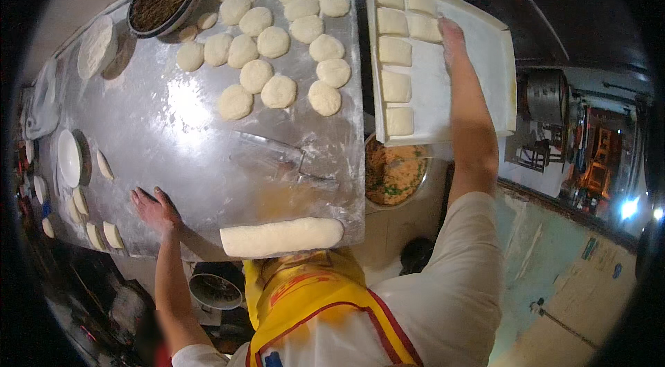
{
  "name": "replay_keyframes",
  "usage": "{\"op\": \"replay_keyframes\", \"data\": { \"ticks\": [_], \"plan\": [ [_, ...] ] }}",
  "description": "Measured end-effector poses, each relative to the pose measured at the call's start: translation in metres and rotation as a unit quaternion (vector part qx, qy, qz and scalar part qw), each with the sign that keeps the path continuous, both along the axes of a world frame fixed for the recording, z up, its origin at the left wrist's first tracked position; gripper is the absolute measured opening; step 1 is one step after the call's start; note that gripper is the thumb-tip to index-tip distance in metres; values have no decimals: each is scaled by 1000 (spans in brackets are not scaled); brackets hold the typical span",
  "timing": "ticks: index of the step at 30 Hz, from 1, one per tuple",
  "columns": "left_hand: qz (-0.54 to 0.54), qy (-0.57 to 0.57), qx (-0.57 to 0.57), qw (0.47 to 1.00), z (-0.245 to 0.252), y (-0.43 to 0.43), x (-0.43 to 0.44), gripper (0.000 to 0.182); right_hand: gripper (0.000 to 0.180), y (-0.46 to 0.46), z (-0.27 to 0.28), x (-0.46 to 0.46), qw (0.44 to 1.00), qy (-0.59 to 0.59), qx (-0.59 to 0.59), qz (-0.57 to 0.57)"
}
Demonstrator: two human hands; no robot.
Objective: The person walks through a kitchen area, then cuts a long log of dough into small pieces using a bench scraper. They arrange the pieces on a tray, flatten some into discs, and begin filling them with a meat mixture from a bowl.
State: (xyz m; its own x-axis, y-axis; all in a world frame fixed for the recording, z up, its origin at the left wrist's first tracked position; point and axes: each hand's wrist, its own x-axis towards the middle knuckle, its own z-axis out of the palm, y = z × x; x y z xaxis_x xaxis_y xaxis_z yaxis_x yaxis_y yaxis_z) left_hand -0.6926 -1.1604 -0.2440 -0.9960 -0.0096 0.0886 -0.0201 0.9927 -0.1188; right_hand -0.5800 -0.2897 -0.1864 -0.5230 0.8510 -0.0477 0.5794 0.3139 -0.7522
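Note:
My right hand (451,37) reaches over a shallow white tray (467,91), its fingertips at the right edge of a square dough piece (423,28). Whether the fingers grip that piece cannot be made out. More dough squares (395,51) line the tray's left side. My left hand (156,208) is over the metal tabletop (140,122), fingers apart and holding nothing. A thick dough log (280,237) lies along the table's near edge, right of that hand. Several round, flattened dough pieces (273,42) cover the table's far right part, which is dusted with flour.
A bowl of dark filling (162,0) and a bowl of flour (97,47) stand at the far left. A white bowl (70,159) and small dough pieces (111,234) are at left. A clear flat-bladed tool (270,151) lies mid-table. Below the tray sits a basin of orange-and-green food (397,172).

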Motion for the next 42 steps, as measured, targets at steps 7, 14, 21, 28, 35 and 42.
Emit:
{"op": "replay_keyframes", "data": {
  "ticks": [7, 14, 21, 28, 35, 42],
  "plan": [
    [44, -53, -2, 998, 13, 13, 6, 72, 34, -159, 62, -60, 976, 213, -46, -4],
    [56, -119, 144, 981, 47, 16, 3, 74, 38, -598, 78, -175, 830, 134, -377, 389],
    [-193, -201, -9, 960, 46, -41, 4, 70, 47, -942, 29, -241, 714, -129, -299, 620],
    [-259, -124, 158, 945, 10, -90, 9, 67, 57, -1042, -2, -238, 711, -253, -79, 651],
    [-212, -259, 166, 927, 30, -85, -3, 70, 59, -1039, -28, -183, 684, -108, -296, 658],
    [-82, -177, 494, 847, 30, -73, 10, 66, 52, -858, 18, -151, 436, 118, -829, 330]
  ]
}}
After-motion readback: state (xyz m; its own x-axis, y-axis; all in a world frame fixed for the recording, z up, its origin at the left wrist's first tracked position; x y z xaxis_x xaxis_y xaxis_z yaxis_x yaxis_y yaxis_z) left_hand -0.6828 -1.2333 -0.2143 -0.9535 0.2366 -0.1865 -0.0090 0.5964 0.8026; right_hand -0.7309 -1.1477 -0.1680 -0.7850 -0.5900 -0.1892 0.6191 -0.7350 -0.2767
